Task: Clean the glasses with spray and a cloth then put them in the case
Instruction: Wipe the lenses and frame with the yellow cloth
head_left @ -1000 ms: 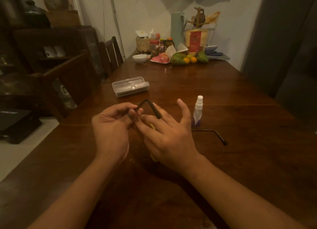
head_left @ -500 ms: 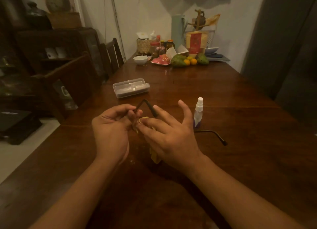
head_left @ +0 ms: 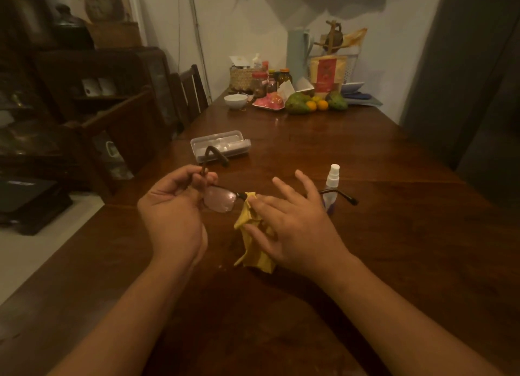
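At frame centre, the left hand (head_left: 171, 215) pinches the glasses (head_left: 221, 198) by one temple, knuckles up. The right hand (head_left: 298, 226) presses the yellow cloth (head_left: 250, 234) around the other lens, outer fingers splayed. The case (head_left: 221, 147) lies closed beyond them.

The right hand (head_left: 295, 229) covers one lens of the glasses (head_left: 221, 202), so only the other lens shows. The cloth (head_left: 254, 240) is partly under this hand, and its full shape I cannot tell. The left hand (head_left: 174, 209) hides the hinge where it pinches the temple. The far temple passes behind the spray bottle (head_left: 331, 188); the bottle's lower part is behind the right fingers (head_left: 305, 182). The case (head_left: 221, 146) is hazy, and whether it is open I cannot tell. Labels on the jars (head_left: 260, 84) at the far end are too small to read. Both forearms are cut by the bottom edge.
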